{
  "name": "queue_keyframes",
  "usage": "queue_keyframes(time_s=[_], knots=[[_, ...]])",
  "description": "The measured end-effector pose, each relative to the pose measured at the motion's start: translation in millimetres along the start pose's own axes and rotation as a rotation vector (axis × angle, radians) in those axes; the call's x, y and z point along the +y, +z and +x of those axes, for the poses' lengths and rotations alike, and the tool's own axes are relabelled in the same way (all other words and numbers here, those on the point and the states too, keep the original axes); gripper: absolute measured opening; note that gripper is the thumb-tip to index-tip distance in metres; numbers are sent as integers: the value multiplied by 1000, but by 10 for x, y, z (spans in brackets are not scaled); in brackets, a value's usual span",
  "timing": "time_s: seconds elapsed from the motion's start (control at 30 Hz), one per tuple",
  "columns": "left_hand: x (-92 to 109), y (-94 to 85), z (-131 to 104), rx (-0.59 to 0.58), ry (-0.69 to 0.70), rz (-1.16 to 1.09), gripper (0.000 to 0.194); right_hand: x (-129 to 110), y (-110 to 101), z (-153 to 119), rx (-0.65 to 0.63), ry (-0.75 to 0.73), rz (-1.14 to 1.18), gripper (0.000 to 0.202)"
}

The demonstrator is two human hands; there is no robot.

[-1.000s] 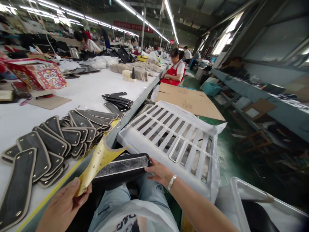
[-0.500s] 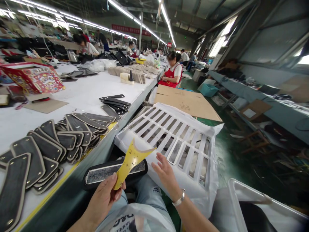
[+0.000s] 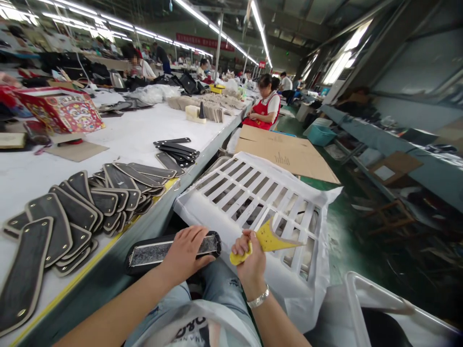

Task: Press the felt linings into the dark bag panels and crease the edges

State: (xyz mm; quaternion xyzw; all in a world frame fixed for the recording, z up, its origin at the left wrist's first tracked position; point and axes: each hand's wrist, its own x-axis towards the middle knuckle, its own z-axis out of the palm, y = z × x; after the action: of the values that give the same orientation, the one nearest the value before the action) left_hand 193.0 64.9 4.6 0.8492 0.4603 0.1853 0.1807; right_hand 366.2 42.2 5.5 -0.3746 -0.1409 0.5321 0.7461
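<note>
The left hand (image 3: 186, 253) is turned palm down, its fingers extended and its thumb spread apart, with the left forearm (image 3: 126, 301) stretched diagonally forward. The right hand (image 3: 251, 262) is curled into a closed grip, with the right forearm (image 3: 277, 320) angled upward.

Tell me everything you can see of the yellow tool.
The yellow tool looks thin and stiff, perhaps plastic, with dark specks on its surface. Its broad end has a concave edge between two points, one aimed up and the other to the picture's right. The right hand is closed around its narrower part, and a rounded end shows beyond the fingers. In view it overlaps the white rack; contact there is unclear.
</note>
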Motion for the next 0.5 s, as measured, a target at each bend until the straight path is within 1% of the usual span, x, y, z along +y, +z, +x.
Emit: queue_keyframes(time_s=[0.07,0.13,0.2,0.27,0.33,0.4,0.5], knots=[[-145,36,86,-126,-20,73,60,163,22,132,27,-4,-38,27],[-211,88,161,-231,-44,105,61,325,44,222,65,1,-81,28],[-229,114,223,-290,-73,112,63,449,54,273,93,15,-104,28],[-236,106,271,-344,-88,104,64,518,52,287,105,14,-121,29],[-251,85,302,-380,-94,91,65,546,46,266,104,-6,-157,30],[-273,72,320,-391,-98,80,66,561,40,214,82,-49,-229,32],[-299,74,343,-388,-99,66,64,604,22,129,41,-155,-416,36]])
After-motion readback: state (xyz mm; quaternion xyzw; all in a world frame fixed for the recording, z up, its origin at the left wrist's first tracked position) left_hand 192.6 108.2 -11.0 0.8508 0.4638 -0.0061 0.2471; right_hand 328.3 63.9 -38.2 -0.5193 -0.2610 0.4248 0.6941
